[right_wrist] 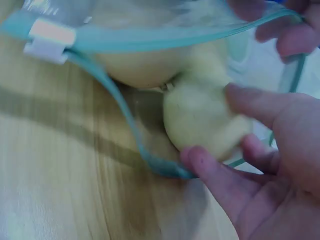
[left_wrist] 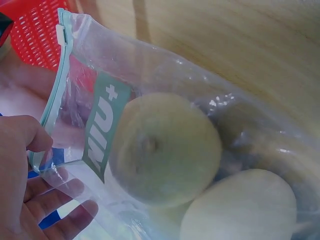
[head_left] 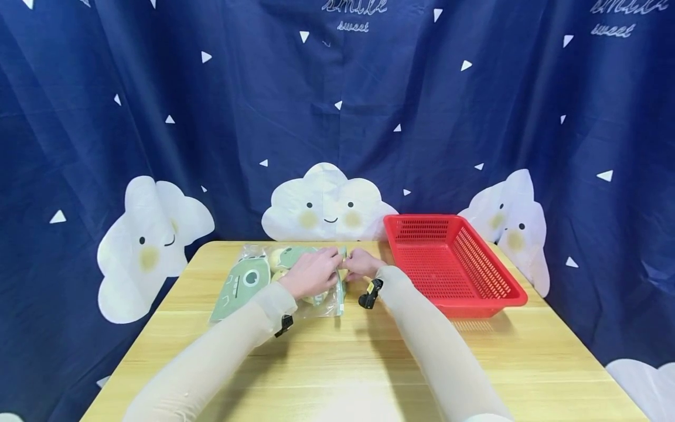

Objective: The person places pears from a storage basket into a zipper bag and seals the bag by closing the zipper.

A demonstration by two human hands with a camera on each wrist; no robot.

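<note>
A clear slider-zip bag (head_left: 248,278) printed with a green monster face lies on the table at left of centre. Pale yellow-green, melon-like fruits (left_wrist: 165,150) sit inside it. My left hand (head_left: 313,272) pinches the rim of the bag's mouth near one end. Its other fingers spread beneath the plastic in the left wrist view. The mouth gapes, with the white slider (right_wrist: 50,40) at its far end. Reaching into the opening, my right hand (right_wrist: 280,165) grips one pale fruit (right_wrist: 200,110) between thumb and fingers. Another fruit (right_wrist: 140,65) lies behind it in the bag.
A red perforated plastic basket (head_left: 511,298) stands at the table's right back, just beyond my right forearm. The wooden table (head_left: 316,375) ends at a dark blue cloud-print curtain (head_left: 337,140).
</note>
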